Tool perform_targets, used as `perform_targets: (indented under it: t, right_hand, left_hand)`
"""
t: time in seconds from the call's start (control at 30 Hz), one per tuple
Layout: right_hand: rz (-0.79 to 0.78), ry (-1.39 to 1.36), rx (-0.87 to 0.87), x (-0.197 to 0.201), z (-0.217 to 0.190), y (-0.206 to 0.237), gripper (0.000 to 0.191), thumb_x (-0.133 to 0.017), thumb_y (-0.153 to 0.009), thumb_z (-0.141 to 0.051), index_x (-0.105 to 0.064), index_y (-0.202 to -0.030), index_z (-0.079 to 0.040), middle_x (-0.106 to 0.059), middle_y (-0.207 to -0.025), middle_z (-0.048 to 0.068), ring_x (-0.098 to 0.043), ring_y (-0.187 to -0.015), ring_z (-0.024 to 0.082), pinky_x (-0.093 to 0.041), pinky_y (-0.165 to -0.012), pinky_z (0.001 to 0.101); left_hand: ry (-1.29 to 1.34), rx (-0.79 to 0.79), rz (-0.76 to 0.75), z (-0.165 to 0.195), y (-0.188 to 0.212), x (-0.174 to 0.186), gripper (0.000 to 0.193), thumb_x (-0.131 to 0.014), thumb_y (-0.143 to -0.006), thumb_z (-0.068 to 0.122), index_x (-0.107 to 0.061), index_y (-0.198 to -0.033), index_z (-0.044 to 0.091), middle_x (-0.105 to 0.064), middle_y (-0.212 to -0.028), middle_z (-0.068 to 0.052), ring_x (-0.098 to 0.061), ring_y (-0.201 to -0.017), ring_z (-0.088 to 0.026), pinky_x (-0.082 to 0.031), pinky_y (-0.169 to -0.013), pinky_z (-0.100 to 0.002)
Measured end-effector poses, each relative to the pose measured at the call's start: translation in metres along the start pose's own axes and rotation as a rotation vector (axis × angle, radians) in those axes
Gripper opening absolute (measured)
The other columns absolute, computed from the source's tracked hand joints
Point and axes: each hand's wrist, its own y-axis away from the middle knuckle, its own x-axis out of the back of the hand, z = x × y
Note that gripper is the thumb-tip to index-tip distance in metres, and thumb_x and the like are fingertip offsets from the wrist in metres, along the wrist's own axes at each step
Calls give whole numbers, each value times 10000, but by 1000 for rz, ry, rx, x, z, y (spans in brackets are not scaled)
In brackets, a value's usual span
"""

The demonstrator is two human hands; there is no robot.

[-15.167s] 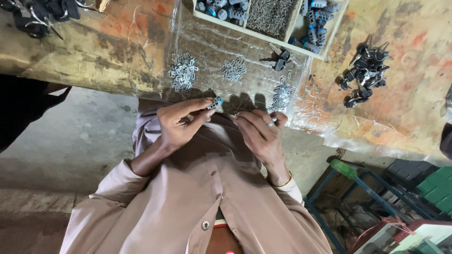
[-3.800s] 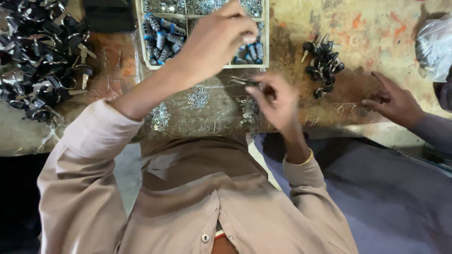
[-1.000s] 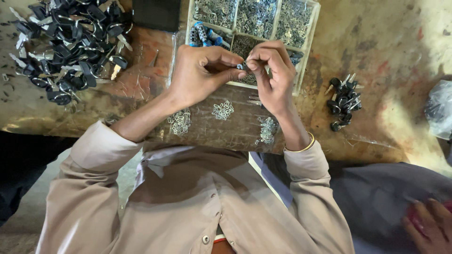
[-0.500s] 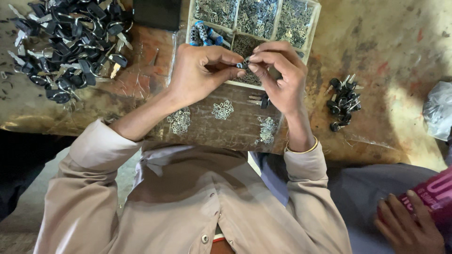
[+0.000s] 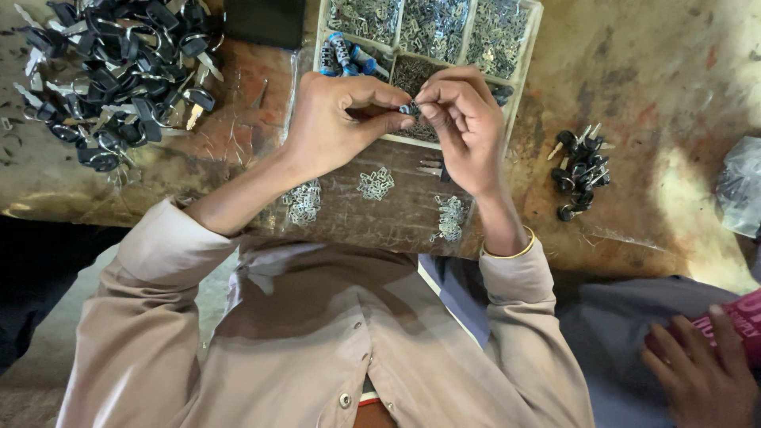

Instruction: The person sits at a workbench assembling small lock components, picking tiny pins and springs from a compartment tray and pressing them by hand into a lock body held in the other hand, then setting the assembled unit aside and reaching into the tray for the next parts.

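Both hands meet at the upper middle of the frame, just above the near edge of a divided tray (image 5: 529, 47). Left hand (image 5: 333, 123) and right hand (image 5: 468, 127) are each pinched shut on the same small metal part (image 5: 410, 108), thumb and forefinger tips touching it from either side; it is too small to tell its exact shape or whether it is one piece or two being joined.

To my eye the step in hand is a fine fitting or alignment of that part, and doing it well seems to call for keeping one hand as the steady holder while the other makes the small adjustment, with both wrists kept close over the desk (image 5: 650, 71) so that anything dropped lands on the clear plastic sheet (image 5: 396, 226) rather than on the floor. Working right over the tray risks a slip sending the part into the wrong compartment, so holding it a little nearer the body may be safer.

Below the hands lie three little heaps of silvery links: one at the left (image 5: 303, 202), one in the middle (image 5: 375, 183), one at the right (image 5: 450, 218), all within easy reach. Blue cylinders (image 5: 342, 55) sit in the tray's left compartment. A large pile of black-headed keys (image 5: 119, 71) fills the upper left, a smaller cluster of keys (image 5: 579, 170) lies right of centre. Another person's hand (image 5: 701, 380) rests at the lower right, well apart.
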Motion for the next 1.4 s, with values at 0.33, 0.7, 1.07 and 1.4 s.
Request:
perform_targets:
  t: [0.33, 0.7, 1.07, 1.4]
  right_hand:
    - [54, 358, 46, 13, -7, -9, 165, -784, -990, 42, -766, -1139, -27, -643, -1147, 72, -657, -1031, 187, -543, -850, 314]
    - [49, 666, 66, 20, -7, -6, 117, -835, -970, -46, -736, -1032, -55, -628, -1106, 78, -545, -1089, 273, -435, -963, 401]
    - [48, 104, -16, -5, -10, 3, 92, -665, -1089, 33, -672, -1173, -5, -564, -1215, 83, -531, -970, 109, -438, -776, 205]
    - [73, 61, -10, -13, -10, 2, 105, -682, -1091, 33, -660, -1187, -4, -580, -1216, 76, -575, -1000, 117, -481, -826, 223]
  left_hand:
    - [159, 95, 0, -2, 1, -1, 171, -827, -939, 15, -762, -1097, 3, -806, -988, -80, -786, -919, -112, -650, -805, -244]
    - [48, -35, 16, -3, 1, 1, 212, -845, -942, 41, -766, -1138, 25, -794, -1067, -98, -786, -954, -141, -646, -818, -261]
    - [19, -23, 20, -8, 1, -2, 224, -866, -915, 58, -763, -1105, -4, -801, -1014, -108, -801, -938, -153, -634, -771, -254]
    - [75, -24, 7, -11, 3, -2, 229, -884, -906, 61, -765, -1083, -24, -799, -1017, -122, -799, -943, -166, -649, -803, -266]
